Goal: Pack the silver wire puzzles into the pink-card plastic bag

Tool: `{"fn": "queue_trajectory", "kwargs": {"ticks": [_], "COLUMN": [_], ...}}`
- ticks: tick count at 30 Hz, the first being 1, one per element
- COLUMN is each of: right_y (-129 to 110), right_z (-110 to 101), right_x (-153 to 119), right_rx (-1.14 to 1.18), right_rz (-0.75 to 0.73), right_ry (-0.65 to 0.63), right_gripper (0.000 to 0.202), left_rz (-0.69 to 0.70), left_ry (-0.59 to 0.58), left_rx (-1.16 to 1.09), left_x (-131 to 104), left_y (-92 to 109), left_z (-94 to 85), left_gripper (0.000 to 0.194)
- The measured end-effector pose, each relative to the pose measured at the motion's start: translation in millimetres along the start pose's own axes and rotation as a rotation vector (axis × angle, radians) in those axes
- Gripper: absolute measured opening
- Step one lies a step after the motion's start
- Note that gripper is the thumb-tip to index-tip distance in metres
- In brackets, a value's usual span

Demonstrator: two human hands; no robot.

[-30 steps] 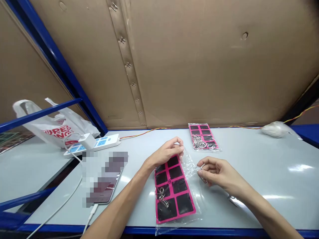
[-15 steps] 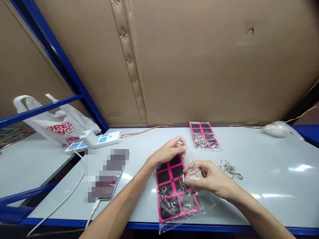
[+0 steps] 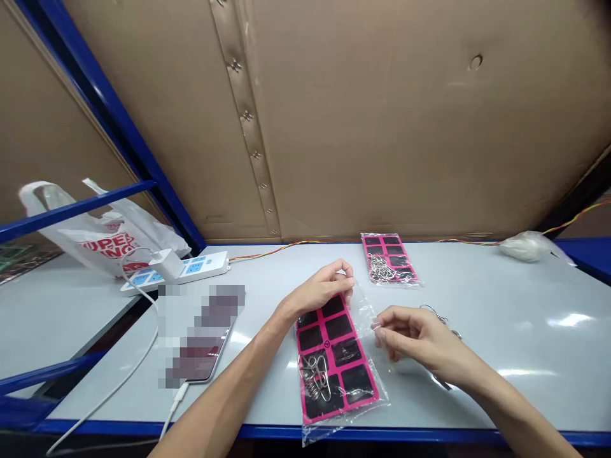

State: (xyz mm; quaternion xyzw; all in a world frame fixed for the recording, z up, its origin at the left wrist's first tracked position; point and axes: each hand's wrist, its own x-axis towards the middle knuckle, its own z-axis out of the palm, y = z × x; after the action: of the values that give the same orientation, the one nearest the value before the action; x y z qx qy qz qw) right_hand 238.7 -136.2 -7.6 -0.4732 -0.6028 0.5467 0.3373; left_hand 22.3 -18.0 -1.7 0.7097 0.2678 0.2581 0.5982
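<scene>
A clear plastic bag (image 3: 366,312) holds a pink-and-black card (image 3: 329,343) with a grid of dark squares. Several bent-wire metal pieces (image 3: 317,378), one coiled like a spring, lie in its lower left part. My left hand (image 3: 329,286) is closed on the top of the bag, at its open end. My right hand (image 3: 405,334) is at the bag's right edge, its fingers loosely curled with a gap behind the thumb and nothing seen in them. Behind that hand, loose metal wire pieces (image 3: 436,313) lie on the table, partly hidden by it.
A second bagged card (image 3: 390,261) with wire pieces lies further back. To the left are a phone (image 3: 210,356) on a cable, a power strip (image 3: 205,264) with a charger, and a white shopping bag (image 3: 109,238). A clear plastic bundle (image 3: 525,247) sits back right, before a cardboard wall (image 3: 382,127).
My right hand has drawn back to the right from over the card. The metal pieces in the bag now sit together at lower left. My left hand keeps its hold.
</scene>
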Motion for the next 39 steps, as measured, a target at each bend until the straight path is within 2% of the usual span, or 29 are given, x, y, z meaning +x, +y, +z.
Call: {"fn": "queue_trajectory", "kwargs": {"ticks": [5,8,10,13,16,19,25,32,37,39], "right_y": [1,5,8,13,18,24,31,25,24,24], "right_z": [-30,-51,-62,-70,-68,-61,-58,-50,-46,-47], "right_x": [-8,-11,-12,-12,-9,-1,12,15,16,18], "right_rx": [-0.187,-0.401,-0.579,-0.744,-0.803,-0.843,-0.87,-0.943,-0.923,-0.925], "right_rz": [-0.008,0.007,0.024,0.026,-0.026,-0.042,-0.002,-0.026,-0.032,-0.024], "right_ry": [0.156,0.254,0.276,0.218,0.118,0.075,0.077,0.068,0.098,0.088], "right_gripper": [0.035,0.036,0.033,0.032,0.028,0.016,0.012,0.016,0.006,0.008], "left_rz": [0.001,0.011,0.015,0.012,-0.001,-0.001,-0.003,-0.002,-0.007,-0.006], "left_ry": [0.023,0.022,0.023,0.017,0.009,0.011,0.006,-0.007,-0.004,-0.002], "left_rx": [0.013,0.013,0.006,0.004,0.023,0.022,0.022,0.017,0.02,0.019], "left_x": [-1,-2,-3,-3,-3,-3,-4,-3,-3,-2], "left_y": [2,4,5,6,6,5,6,6,5,5], "left_z": [0.5,0.9,1.0,0.8,0.4,0.4,0.7,0.5,0.7,0.9], "left_gripper": [0.019,0.016,0.015,0.015,0.016,0.017,0.019,0.018,0.017,0.016]}}
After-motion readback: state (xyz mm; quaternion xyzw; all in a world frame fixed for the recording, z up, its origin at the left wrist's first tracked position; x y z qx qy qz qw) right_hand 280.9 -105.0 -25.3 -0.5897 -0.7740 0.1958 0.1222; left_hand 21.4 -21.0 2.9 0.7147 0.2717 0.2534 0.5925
